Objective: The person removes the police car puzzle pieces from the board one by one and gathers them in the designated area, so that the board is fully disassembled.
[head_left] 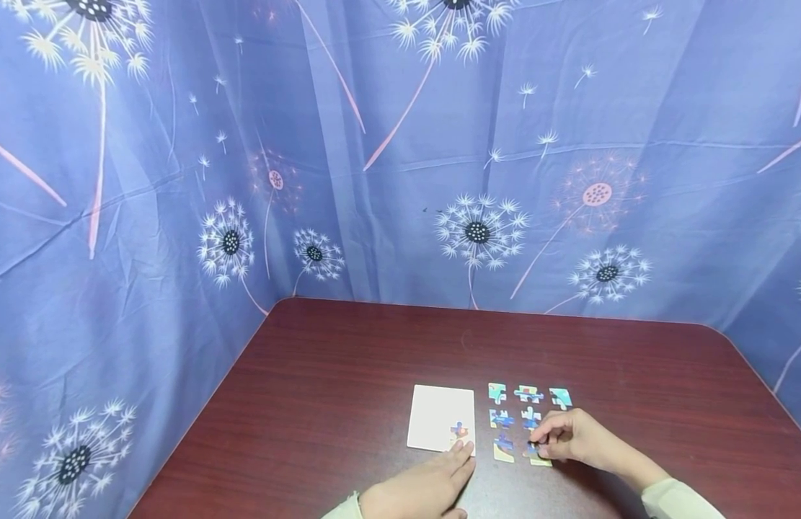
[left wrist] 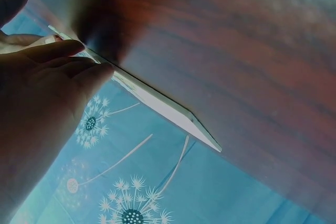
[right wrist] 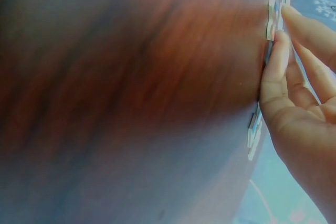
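Observation:
A white puzzle board [head_left: 439,418] lies flat on the table, with one puzzle piece [head_left: 460,430] in its near right corner. My left hand [head_left: 426,483] rests at the near edge of the board, its straight fingers touching that corner; the left wrist view shows the fingertips [left wrist: 105,71] along the board's rim. To the right of the board, loose puzzle pieces [head_left: 500,418] lie in rows. My right hand [head_left: 572,440] pinches a puzzle piece [head_left: 541,460] in the nearest row between thumb and index finger, partly covering it. Its other fingers are bent.
The dark red wooden table [head_left: 335,375] carries the board and pieces. More loose pieces, such as a teal corner piece [head_left: 560,397], lie just beyond the right hand. A blue curtain [head_left: 387,216] with dandelion prints hangs behind the table and along its left side.

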`<state>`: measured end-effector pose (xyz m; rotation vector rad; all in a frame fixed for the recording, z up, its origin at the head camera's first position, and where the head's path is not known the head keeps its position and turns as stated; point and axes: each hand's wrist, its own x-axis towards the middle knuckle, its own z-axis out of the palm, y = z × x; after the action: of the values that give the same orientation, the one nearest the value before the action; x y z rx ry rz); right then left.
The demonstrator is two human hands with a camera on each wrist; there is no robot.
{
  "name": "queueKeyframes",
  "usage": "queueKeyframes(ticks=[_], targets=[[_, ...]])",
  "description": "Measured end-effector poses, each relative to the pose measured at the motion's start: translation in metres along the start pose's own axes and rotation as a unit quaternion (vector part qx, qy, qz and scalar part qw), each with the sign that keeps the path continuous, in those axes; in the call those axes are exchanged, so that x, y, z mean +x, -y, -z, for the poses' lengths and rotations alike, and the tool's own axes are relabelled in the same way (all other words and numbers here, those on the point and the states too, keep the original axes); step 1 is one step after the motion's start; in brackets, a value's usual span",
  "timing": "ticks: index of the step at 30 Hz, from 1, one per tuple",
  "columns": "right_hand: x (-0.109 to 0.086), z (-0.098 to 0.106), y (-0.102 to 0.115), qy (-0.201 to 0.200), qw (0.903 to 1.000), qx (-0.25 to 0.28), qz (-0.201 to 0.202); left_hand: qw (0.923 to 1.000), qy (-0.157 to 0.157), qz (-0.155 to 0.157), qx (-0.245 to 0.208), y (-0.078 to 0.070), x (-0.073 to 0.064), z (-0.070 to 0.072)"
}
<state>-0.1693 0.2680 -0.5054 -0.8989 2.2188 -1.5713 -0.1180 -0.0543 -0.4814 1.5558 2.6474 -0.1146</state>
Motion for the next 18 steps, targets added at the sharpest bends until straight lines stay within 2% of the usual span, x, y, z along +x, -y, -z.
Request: queueKeyframes(ticks=[6, 10, 14, 18], targets=[[-0.001, 0.002, 0.003, 0.002, 0.9999, 0.006, 0.013, 0.9999, -0.001, -0.007, -0.011, 0.003, -0.003, 0.003], [-0.003, 0.004, 0.007, -0.018, 0.9996, -0.02, 0.012, 0.9996, -0.012, -0.003, -0.025, 0.008, -0.004, 0.004], [-0.001, 0.004, 0.013, -0.046, 0.9978, -0.046, -0.013, 0.9984, -0.036, 0.018, -0.039, 0.016, -0.005, 0.002], [0.002, 0.002, 0.019, -0.069, 0.9953, -0.06, -0.03, 0.9959, -0.064, 0.051, -0.038, 0.027, -0.006, -0.001]])
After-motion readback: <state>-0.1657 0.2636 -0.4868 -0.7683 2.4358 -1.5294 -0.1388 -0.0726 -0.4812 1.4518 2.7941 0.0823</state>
